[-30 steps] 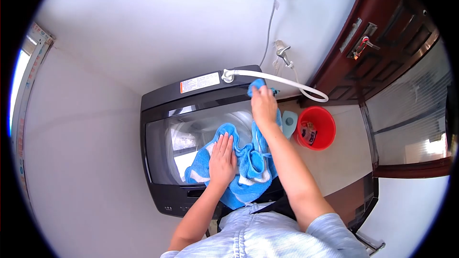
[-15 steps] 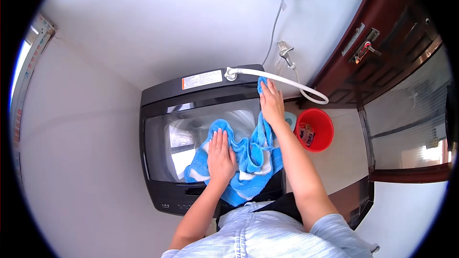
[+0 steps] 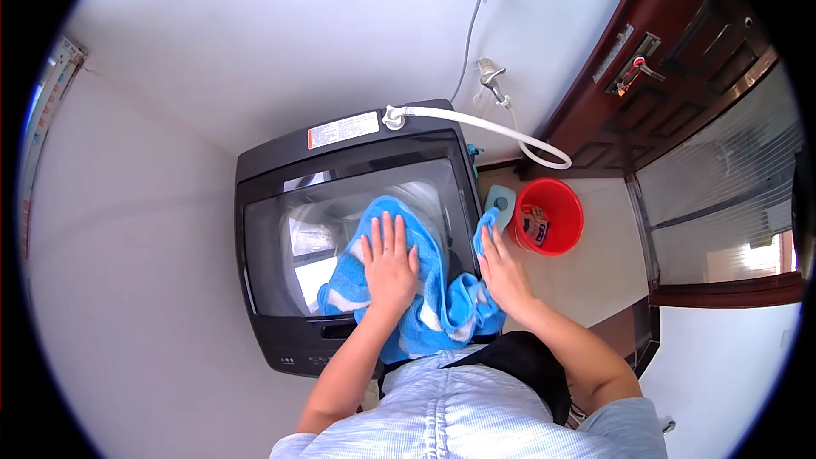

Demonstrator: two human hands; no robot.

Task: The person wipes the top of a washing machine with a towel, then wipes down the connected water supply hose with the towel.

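Observation:
A blue and white towel (image 3: 435, 289) is spread over the glass lid (image 3: 348, 195) of a dark top-loading washing machine (image 3: 280, 340), and its folds hang over the front right. My left hand (image 3: 392, 272) lies flat on the towel with its fingers spread. My right hand (image 3: 503, 276) is at the machine's right edge, fingers stretched out against a narrow end of the towel that shows past the fingertips. The palm side of my right hand is hidden.
A white hose (image 3: 476, 121) runs from the machine's back to a wall tap (image 3: 490, 75). On the floor at right stand a light-blue bottle (image 3: 501, 197) and a red bucket (image 3: 568, 221) with a packet inside. A dark red door (image 3: 663, 76) has keys in its lock.
My right hand has slid from the machine's back right corner toward me along its right edge, drawing the towel end along. My left hand stays on the towel. The view has shifted slightly.

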